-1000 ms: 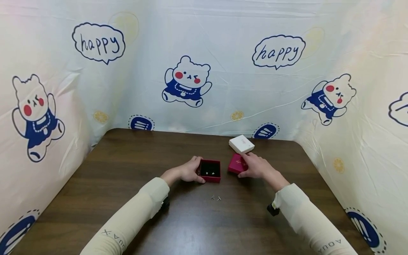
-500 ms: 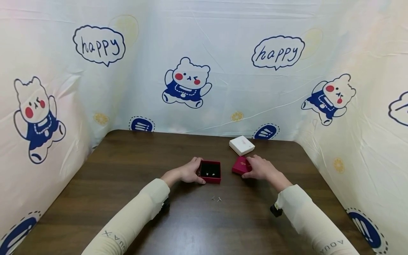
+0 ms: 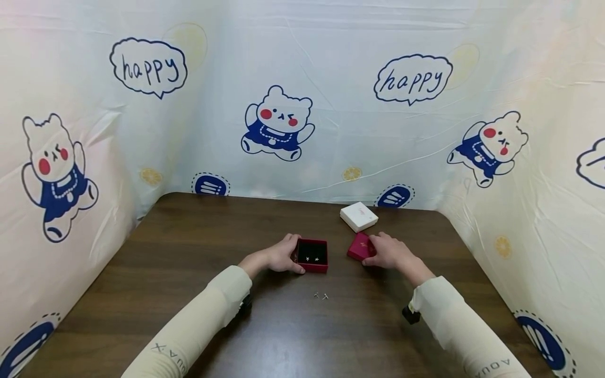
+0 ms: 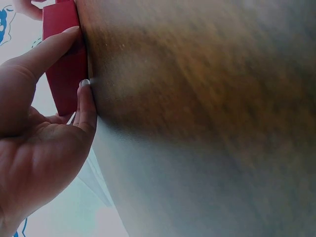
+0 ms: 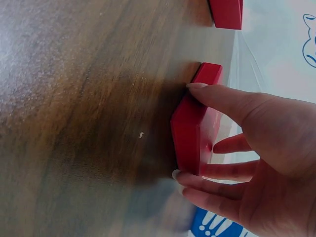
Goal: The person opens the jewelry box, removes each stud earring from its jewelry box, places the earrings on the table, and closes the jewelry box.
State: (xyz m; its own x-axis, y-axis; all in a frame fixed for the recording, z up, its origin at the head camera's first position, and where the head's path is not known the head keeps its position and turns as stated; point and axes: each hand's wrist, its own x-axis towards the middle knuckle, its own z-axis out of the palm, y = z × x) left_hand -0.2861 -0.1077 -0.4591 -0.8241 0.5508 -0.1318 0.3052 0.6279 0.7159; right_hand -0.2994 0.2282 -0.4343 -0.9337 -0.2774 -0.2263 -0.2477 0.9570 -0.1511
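My left hand (image 3: 282, 255) grips the left side of an open red jewelry box (image 3: 313, 266), thumb at its near side. Inside the box, two small star-shaped stud earrings sit on a black insert (image 3: 312, 248). In the left wrist view the thumb lies along the red wall of the box (image 4: 63, 81). My right hand (image 3: 390, 253) holds the red box lid (image 3: 359, 247), which rests on the table to the right. The right wrist view shows thumb and fingers on opposite edges of the lid (image 5: 190, 123). Two more small earrings (image 3: 321, 296) lie on the table in front of the box.
A white box (image 3: 359, 216) stands behind the lid, close to the table's back edge. The brown wooden table (image 3: 198, 231) is enclosed by a printed curtain (image 3: 331, 63) at the back and sides.
My right hand has slid the red lid a little to the right and toward me, away from the white box. My left hand and the jewelry box have stayed in place.
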